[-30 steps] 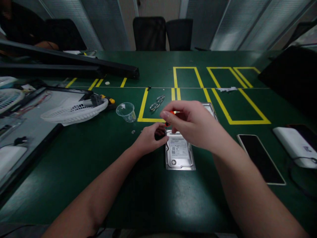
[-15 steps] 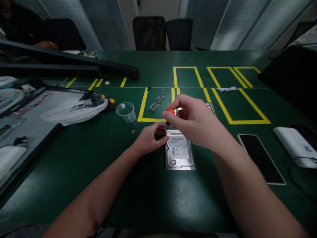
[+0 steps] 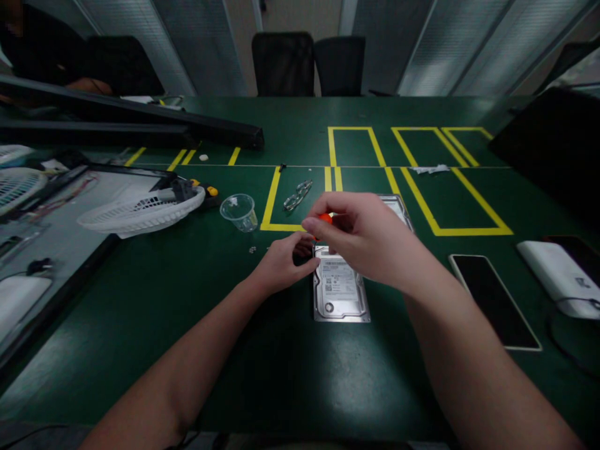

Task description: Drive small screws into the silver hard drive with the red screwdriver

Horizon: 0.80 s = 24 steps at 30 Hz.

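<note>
A silver hard drive (image 3: 341, 290) with a white label lies flat on the green table. My left hand (image 3: 285, 262) is at its upper left corner, thumb on the left edge and fingers curled round toward the far side. Above that same corner, my right hand (image 3: 359, 234) pinches a screwdriver (image 3: 324, 218) by its orange handle. The tip is hidden by my fingers. Behind my right hand, part of a second hard drive (image 3: 397, 203) shows. A few tiny screws (image 3: 252, 250) lie left of my left hand.
A clear plastic cup (image 3: 239, 215) and eyeglasses (image 3: 297, 195) stand beyond my left hand. Further left is a white basket (image 3: 145, 212) on a grey panel. To the right lie a phone (image 3: 494, 303) and a white power bank (image 3: 560, 275). A person sits far left.
My right hand has sunk slightly and turned over the screwdriver, its knuckles lower than before. More of the second hard drive shows. The left hand and near drive have stayed in place.
</note>
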### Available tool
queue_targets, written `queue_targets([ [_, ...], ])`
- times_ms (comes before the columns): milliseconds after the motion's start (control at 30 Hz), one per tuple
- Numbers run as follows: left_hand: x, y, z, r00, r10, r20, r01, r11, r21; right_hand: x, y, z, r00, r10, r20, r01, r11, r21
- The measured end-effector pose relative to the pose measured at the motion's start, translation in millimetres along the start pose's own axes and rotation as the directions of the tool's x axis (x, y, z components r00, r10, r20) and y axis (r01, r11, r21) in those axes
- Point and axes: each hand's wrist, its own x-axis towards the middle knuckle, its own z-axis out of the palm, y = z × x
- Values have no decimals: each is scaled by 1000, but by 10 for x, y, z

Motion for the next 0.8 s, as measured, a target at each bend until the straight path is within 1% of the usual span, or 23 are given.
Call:
queue_targets([
  [133, -2, 32, -12, 1000, -13, 1, 13, 1000, -11, 15, 25, 13, 1000, 16, -10, -15, 999, 43],
  [367, -3, 32, -12, 1000, -23, 11, 23, 1000, -12, 3, 57, 24, 997, 65, -38, -63, 997, 54],
  [500, -9, 19, -8, 1000, -23, 9, 23, 1000, -4, -23, 54, 23, 993, 93, -75, -93, 996, 4],
  [600, -10, 17, -4, 1000, -6, -5, 6, 1000, 8, -31, 57, 21, 991, 89, -98, -91, 996, -24],
  [800, -6, 17, 1, 1000, 3, -10, -3, 1000, -2, -19, 43, 12, 997, 31, -72, -33, 999, -17],
])
